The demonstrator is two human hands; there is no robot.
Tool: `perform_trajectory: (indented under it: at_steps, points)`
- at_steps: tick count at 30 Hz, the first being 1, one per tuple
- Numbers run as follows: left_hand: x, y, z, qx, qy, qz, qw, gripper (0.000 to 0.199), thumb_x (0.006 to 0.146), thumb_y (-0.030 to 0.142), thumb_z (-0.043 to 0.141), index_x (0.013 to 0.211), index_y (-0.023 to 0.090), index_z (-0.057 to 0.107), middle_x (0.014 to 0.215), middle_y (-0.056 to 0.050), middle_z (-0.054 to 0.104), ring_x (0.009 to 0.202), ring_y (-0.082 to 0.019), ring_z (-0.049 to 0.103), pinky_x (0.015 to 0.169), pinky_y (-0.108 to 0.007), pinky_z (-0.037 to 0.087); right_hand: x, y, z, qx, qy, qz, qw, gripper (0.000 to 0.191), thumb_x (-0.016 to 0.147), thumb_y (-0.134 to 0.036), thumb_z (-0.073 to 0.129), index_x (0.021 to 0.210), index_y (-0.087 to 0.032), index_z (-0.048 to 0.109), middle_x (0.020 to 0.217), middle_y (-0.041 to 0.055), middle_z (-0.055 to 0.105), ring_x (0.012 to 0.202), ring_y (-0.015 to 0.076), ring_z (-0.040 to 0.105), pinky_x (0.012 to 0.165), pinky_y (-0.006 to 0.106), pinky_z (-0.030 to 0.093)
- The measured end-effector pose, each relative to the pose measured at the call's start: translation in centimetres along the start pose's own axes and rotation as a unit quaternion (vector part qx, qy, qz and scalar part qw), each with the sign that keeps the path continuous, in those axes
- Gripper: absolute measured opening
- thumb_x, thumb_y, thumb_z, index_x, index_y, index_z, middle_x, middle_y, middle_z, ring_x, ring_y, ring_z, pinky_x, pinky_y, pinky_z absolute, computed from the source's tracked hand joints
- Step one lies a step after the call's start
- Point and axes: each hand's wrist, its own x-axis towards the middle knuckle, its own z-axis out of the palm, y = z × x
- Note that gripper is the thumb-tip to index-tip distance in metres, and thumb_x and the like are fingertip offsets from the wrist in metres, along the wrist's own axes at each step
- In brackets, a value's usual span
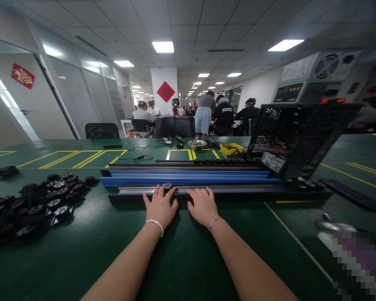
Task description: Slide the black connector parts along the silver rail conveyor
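fingers (161,194) over black-and-silver rail (247,194)

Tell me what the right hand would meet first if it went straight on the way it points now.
The right hand would probably meet the blue rail first, just beyond the silver rail at its fingertips; depth is hard to judge.

Green tabletop (188,259) under a heap of black parts (36,209), long rails (194,179), metal bowl (196,144) and yellow basket (233,150).
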Motion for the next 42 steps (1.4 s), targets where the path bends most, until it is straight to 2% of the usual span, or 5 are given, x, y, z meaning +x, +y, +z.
perform_trajectory:
  at_steps: [12, 19, 36, 42]
  points:
    - [0.2, -0.5, -0.1, 0.005, 0.025, -0.017, 1.0, 0.04, 0.081, 0.04, 0.037, 0.119, 0.037, 0.05, 0.133, -0.005, 0.046, 0.129, -0.027, 0.027, 0.098, -0.066, 0.011, 0.0, 0.2, 0.2, 0.004, 0.009, -0.003, 1.0, 0.032, 0.078, -0.029, 0.047, 0.109, -0.029, 0.053, 0.099, 0.0015, 0.06, 0.097, 0.0189, 0.047, 0.098, 0.039, 0.015]
    - [0.2, -0.4, -0.7, -0.002, 0.017, -0.025, 1.0, 0.039, 0.082, 0.039, 0.036, 0.117, 0.036, 0.052, 0.132, -0.006, 0.047, 0.128, -0.025, 0.029, 0.099, -0.063, 0.014, 0.0, 0.3, 0.2, 0.008, 0.005, -0.002, 1.0, 0.033, 0.078, -0.029, 0.047, 0.11, -0.029, 0.053, 0.101, 0.0021, 0.06, 0.097, 0.0194, 0.046, 0.099, 0.039, 0.015]
    - [0.5, -1.3, -1.1, -0.008, 0.003, -0.049, 0.999, 0.038, 0.084, 0.038, 0.033, 0.116, 0.038, 0.054, 0.132, -0.003, 0.047, 0.129, -0.024, 0.028, 0.102, -0.06, 0.011, 0.0, 0.1, -0.2, 0.0, -0.015, 0.003, 1.0, 0.034, 0.079, -0.029, 0.046, 0.112, -0.028, 0.052, 0.104, 0.0031, 0.059, 0.1, 0.0189, 0.046, 0.099, 0.039, 0.014]
    - [0.5, -1.6, -1.3, -0.007, 0.014, -0.046, 0.999, 0.037, 0.085, 0.037, 0.031, 0.112, 0.038, 0.056, 0.129, -0.002, 0.05, 0.129, -0.023, 0.028, 0.103, -0.059, 0.01, -0.1, 0.3, 0.1, 0.006, 0.0, -0.004, 1.0, 0.033, 0.078, -0.028, 0.046, 0.11, -0.028, 0.053, 0.101, 0.0019, 0.06, 0.098, 0.0186, 0.046, 0.099, 0.039, 0.014]
